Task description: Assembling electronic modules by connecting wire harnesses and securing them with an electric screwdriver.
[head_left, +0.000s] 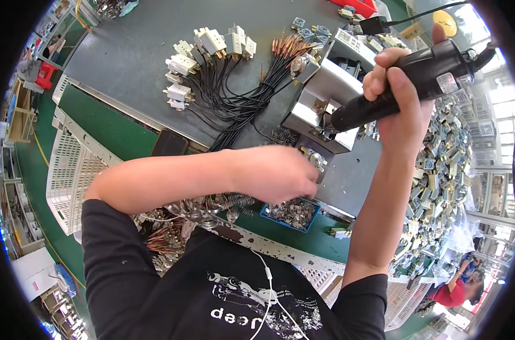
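Observation:
My right hand [402, 93] is wrapped round a black electric screwdriver [362, 112], thumb and fingers about its barrel. The tool slants down to the left, its tip at a silver metal fixture [338, 79]; whether it touches a screw cannot be made out. Lower down, my left hand [288, 173] has its fingers curled together, slightly blurred, just above a blue tray [311, 225] of small metal pieces. Anything between those fingertips is hidden. Beside them sits a small plug part with a round metal piece [313, 160].
A bundle of black cables [249, 107] with white plugs [211, 41] and copper ends lies on the grey table [138, 56]. A large heap of plug parts [433, 187] covers the right side. White plastic baskets [70, 170] stand left. Another person [452, 289] is at far right.

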Demonstrator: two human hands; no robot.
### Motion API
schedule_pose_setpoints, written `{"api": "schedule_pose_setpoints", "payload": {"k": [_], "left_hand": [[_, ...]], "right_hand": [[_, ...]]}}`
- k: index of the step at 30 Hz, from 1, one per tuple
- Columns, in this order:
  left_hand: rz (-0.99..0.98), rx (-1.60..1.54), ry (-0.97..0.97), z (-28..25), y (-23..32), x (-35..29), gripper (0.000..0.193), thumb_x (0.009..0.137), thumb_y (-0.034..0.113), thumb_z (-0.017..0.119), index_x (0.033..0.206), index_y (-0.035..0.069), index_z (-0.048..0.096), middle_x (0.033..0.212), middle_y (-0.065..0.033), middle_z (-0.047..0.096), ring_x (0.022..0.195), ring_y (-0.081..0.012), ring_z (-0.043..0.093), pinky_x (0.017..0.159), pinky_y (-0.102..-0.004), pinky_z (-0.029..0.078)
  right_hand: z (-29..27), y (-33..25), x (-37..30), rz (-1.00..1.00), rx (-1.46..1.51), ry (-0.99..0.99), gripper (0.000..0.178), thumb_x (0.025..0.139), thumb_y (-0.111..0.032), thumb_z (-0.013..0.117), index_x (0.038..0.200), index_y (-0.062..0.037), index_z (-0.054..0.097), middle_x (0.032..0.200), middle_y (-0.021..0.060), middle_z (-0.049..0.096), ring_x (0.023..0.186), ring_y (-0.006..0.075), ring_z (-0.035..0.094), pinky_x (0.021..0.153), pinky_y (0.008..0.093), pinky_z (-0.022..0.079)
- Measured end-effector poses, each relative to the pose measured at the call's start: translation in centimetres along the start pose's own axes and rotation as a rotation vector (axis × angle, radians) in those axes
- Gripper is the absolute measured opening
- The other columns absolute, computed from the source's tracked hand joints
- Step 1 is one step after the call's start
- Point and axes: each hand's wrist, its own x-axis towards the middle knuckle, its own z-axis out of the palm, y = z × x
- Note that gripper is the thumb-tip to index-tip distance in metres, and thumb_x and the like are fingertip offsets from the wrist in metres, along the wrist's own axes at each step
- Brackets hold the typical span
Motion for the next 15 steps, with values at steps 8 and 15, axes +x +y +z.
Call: {"api": "schedule_pose_setpoints", "payload": {"k": [8, 15], "left_hand": [[-0.219, 0.255, 0.262, -1.7, -1.5, -0.7, 0.014, 0.08, 0.021, 0.076, 0.089, 0.013, 0.07, 0.083, 0.002, 0.067, 0.084, -0.0209, 0.064, 0.078, -0.0356, 0.047], [-0.271, 0.397, 0.229, 0.5, -1.9, -0.2, 0.014, 0.081, 0.025, 0.075, 0.087, 0.015, 0.067, 0.087, 0.003, 0.066, 0.092, -0.0189, 0.063, 0.081, -0.0352, 0.045]], "right_hand": [[5.5, 0.9, -1.5, -0.334, -0.436, 0.48, 0.066, 0.093, 0.005, 0.063, 0.143, -0.005, 0.02, 0.108, 0.0244, 0.068, 0.069, 0.0157, 0.067, 0.056, 0.0261, 0.055], [5.4, -1.3, -4.3, -0.159, -0.373, 0.446, 0.074, 0.094, 0.008, 0.059, 0.152, -0.0094, 0.016, 0.098, 0.0211, 0.068, 0.059, 0.0147, 0.062, 0.057, 0.0294, 0.054]]}}
